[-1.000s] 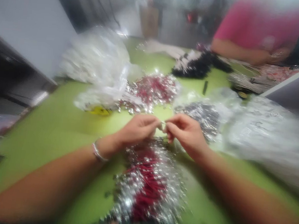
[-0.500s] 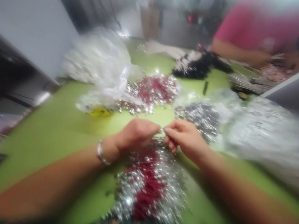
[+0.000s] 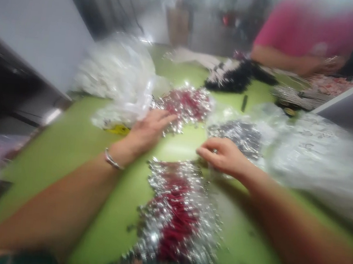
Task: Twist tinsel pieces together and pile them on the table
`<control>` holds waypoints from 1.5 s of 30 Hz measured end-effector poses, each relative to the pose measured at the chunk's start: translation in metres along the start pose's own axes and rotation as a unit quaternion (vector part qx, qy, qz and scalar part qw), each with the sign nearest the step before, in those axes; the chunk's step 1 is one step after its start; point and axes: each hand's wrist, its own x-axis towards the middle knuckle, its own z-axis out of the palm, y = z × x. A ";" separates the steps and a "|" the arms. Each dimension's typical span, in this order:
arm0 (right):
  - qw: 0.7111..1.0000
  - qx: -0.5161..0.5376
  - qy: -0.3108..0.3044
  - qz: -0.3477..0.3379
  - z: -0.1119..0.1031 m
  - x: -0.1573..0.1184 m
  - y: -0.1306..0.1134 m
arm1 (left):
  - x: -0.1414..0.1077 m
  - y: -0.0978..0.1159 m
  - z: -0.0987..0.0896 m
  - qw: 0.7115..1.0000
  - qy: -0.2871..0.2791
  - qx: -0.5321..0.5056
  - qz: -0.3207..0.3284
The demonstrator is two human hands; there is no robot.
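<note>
Red-and-silver strands [image 3: 178, 216] lie in a long, dense pile on the green table [image 3: 100, 220], directly in front of the person, with their silvery ends outward along both sides and red down the middle. Beyond them is a looser red-and-silver heap [image 3: 192, 102]. The left hand [image 3: 148, 131] is at this heap's near left edge, its fingers extended and loosely open; whether they have hold of a piece cannot be told. The right hand [image 3: 223, 154] is just beyond the long pile's far right end, thumb and forefinger closed together at the tips, the other fingers curled; anything pinched there is too small to make out.

A clear plastic bag [image 3: 236, 134] beyond the right hand contains dark grey and silvery pieces. At the far left, a bulging translucent bag [image 3: 113, 71] contains whitish material, with a yellow patch [image 3: 117, 129] by its near edge. A large translucent bag [image 3: 322, 155] fills the right side, its contents pale and blurred
</note>
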 end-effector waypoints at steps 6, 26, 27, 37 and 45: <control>0.994 -0.077 0.080 0.024 -0.016 0.005 0.018 | 0.005 0.001 0.005 0.996 0.059 -0.001 0.065; 0.916 -0.396 -0.030 0.055 -0.025 0.004 0.024 | 0.009 0.026 0.006 0.989 0.077 -0.080 0.096; 0.913 -0.403 -0.034 0.054 -0.024 0.004 0.024 | 0.010 0.027 0.008 0.990 0.058 -0.069 0.108; 0.917 -0.393 -0.051 0.042 -0.022 0.004 0.015 | 0.009 -0.004 0.019 0.986 0.090 -0.069 0.122; 0.928 -0.371 -0.013 0.033 -0.034 0.001 0.019 | 0.037 0.000 0.008 0.964 0.172 -0.190 0.068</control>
